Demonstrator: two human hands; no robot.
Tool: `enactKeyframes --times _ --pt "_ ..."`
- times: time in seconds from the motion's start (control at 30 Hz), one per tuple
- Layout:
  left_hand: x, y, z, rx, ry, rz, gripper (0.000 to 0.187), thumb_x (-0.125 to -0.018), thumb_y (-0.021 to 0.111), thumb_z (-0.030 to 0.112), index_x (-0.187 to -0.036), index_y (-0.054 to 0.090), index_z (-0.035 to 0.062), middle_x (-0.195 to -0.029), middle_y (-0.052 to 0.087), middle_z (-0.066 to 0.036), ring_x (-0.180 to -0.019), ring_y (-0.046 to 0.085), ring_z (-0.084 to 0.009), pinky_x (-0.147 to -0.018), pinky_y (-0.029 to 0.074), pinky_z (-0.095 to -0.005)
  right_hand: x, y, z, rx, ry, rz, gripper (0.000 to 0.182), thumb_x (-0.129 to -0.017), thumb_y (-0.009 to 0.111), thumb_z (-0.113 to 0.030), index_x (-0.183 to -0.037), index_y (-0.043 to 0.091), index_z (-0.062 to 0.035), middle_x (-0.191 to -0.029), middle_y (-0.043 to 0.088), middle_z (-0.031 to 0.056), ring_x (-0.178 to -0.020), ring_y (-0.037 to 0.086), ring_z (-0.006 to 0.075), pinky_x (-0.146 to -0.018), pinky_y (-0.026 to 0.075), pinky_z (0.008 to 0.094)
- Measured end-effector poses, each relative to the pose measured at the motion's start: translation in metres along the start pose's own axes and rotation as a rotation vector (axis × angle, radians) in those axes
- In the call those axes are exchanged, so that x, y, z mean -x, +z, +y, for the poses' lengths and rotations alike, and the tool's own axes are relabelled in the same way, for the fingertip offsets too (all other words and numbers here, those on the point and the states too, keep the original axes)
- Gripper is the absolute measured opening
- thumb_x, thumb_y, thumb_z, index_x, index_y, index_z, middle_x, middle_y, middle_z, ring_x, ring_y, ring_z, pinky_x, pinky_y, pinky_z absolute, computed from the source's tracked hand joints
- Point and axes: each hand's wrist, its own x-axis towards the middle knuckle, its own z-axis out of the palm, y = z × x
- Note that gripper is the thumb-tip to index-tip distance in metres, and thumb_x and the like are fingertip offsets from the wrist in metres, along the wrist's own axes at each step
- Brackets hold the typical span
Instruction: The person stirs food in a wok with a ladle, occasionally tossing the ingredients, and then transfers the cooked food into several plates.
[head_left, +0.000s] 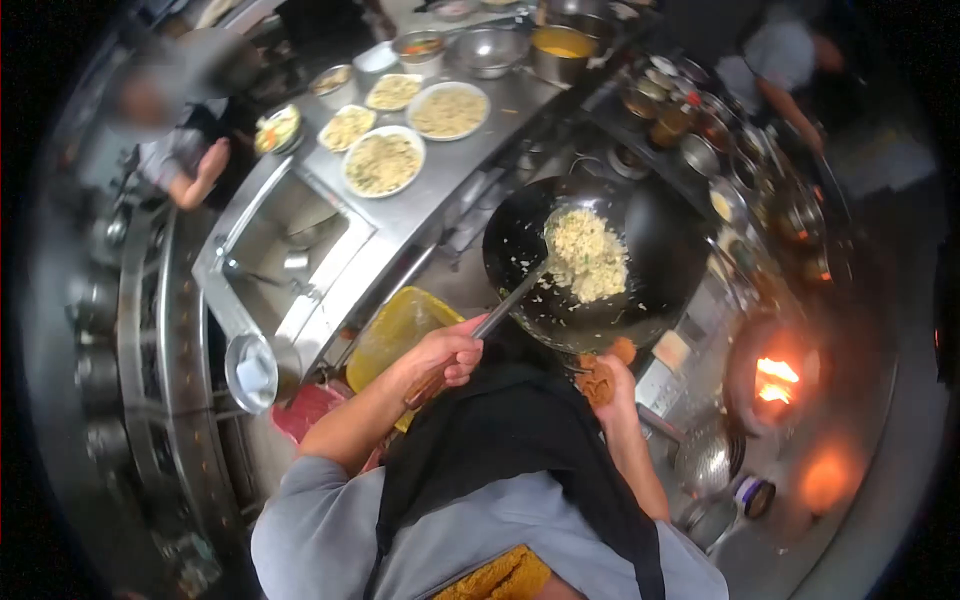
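My left hand (447, 358) is closed around the handle of a long metal wok ladle (512, 298) with a wooden grip end. The ladle's head reaches into a heap of fried rice (588, 255) and is mostly hidden by it. A large black wok (655, 225) holds the rice, with loose grains and green bits scattered on its inner wall. At the near rim, my right hand (617, 388) is closed on a folded orange-brown cloth (596, 384) pressed against the wok's edge.
Several plates of rice (450, 110) stand on the steel counter (440, 175), near a sink (290, 225). Flames glow in a burner (775, 380) at the right. A yellow tub (385, 340) sits left of the wok. Seasoning containers (672, 125) line the back right. Two other people are nearby.
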Motion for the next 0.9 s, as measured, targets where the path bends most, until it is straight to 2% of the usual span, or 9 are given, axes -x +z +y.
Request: enactKeyframes --times 0.13,0.27,0.33,0.37,0.4,0.47,0.53,0.63,0.9 --pt "0.05 0.022 0.001 0.119 0.222 0.099 0.068 -0.096 0.047 0.005 -0.156 0.023 0.0269 -0.063 0.042 0.001 -0.038 0.039 -0.0102 -0.036 0.035 -0.0262 0.007 0.04 -0.029 0.112 0.0 -0.076 0.03 -0.08 0.064 -0.016 -0.106 0.057 -0.0025 -0.093 0.066 0.0127 -0.079 0.066 0.0278 -0.067 0.056 0.0421" --pt "0.082 0.042 0.012 0.021 0.496 0.25 0.072 -0.095 0.047 0.004 -0.157 0.018 0.0267 -0.061 0.042 0.0 -0.037 0.04 -0.0113 -0.035 0.036 -0.0273 -0.011 0.066 -0.049 0.12 0.032 -0.169 0.031 -0.081 0.064 -0.016 -0.108 0.057 -0.0031 -0.095 0.065 0.0116 -0.082 0.066 0.0268 -0.068 0.055 0.0403" --pt "0.086 0.038 0.022 -0.073 0.596 0.42 0.073 -0.095 0.048 0.004 -0.158 0.016 0.0237 -0.062 0.044 -0.001 -0.037 0.04 -0.012 -0.036 0.037 -0.0268 -0.022 0.076 -0.053 0.13 0.055 -0.21 0.032 -0.081 0.065 -0.016 -0.109 0.057 -0.0032 -0.095 0.065 0.0111 -0.083 0.066 0.0265 -0.069 0.055 0.04" --pt "0.087 0.04 0.03 -0.171 0.645 0.476 0.074 -0.093 0.049 0.004 -0.158 0.017 0.0175 -0.062 0.045 -0.001 -0.038 0.041 -0.0119 -0.036 0.037 -0.0262 -0.028 0.079 -0.055 0.122 0.052 -0.233 0.032 -0.081 0.065 -0.016 -0.109 0.056 -0.003 -0.095 0.065 0.0112 -0.083 0.066 0.0266 -0.069 0.055 0.0402" --pt "0.084 0.032 0.038 -0.172 0.647 0.48 0.074 -0.093 0.049 0.004 -0.158 0.017 0.0175 -0.062 0.045 -0.001 -0.038 0.041 -0.0119 -0.036 0.037 -0.0262 -0.031 0.08 -0.057 0.113 0.049 -0.251 0.032 -0.08 0.065 -0.015 -0.109 0.056 -0.0028 -0.095 0.064 0.0113 -0.082 0.066 0.0266 -0.069 0.055 0.0405" --pt "0.073 0.009 0.051 -0.374 0.736 0.719 0.075 -0.091 0.049 0.002 -0.157 0.016 0.0126 -0.061 0.045 -0.001 -0.04 0.042 -0.0113 -0.037 0.036 -0.0262 -0.029 0.081 -0.063 0.119 0.057 -0.25 0.032 -0.08 0.065 -0.015 -0.109 0.056 -0.0026 -0.094 0.064 0.0115 -0.082 0.066 0.0268 -0.069 0.055 0.0405" --pt "0.066 0.003 0.066 -0.435 0.743 0.814 0.078 -0.087 0.05 0.001 -0.157 0.018 0.0098 -0.062 0.048 -0.002 -0.042 0.045 -0.0113 -0.038 0.038 -0.0267 -0.028 0.081 -0.064 0.127 0.068 -0.238 0.032 -0.08 0.065 -0.015 -0.108 0.055 -0.0025 -0.093 0.064 0.0116 -0.082 0.066 0.0269 -0.069 0.055 0.0405" --pt "0.047 -0.019 0.084 -0.714 0.645 1.165 0.076 -0.082 0.051 0.002 -0.155 0.027 0.0079 -0.064 0.053 -0.004 -0.043 0.049 -0.0133 -0.04 0.043 -0.0278 -0.023 0.065 -0.062 0.104 0.06 -0.205 0.032 -0.08 0.065 -0.016 -0.108 0.055 -0.0023 -0.094 0.064 0.0124 -0.083 0.066 0.0275 -0.07 0.056 0.0412" --pt "0.033 -0.06 0.084 -0.795 0.644 1.209 0.074 -0.085 0.049 0.002 -0.154 0.027 0.0071 -0.07 0.061 -0.01 -0.041 0.051 -0.0149 -0.039 0.045 -0.0317 0.007 0.01 -0.043 0.018 -0.023 -0.046 0.028 -0.084 0.063 -0.015 -0.107 0.055 -0.0026 -0.095 0.065 0.012 -0.084 0.065 0.0285 -0.071 0.055 0.0419"
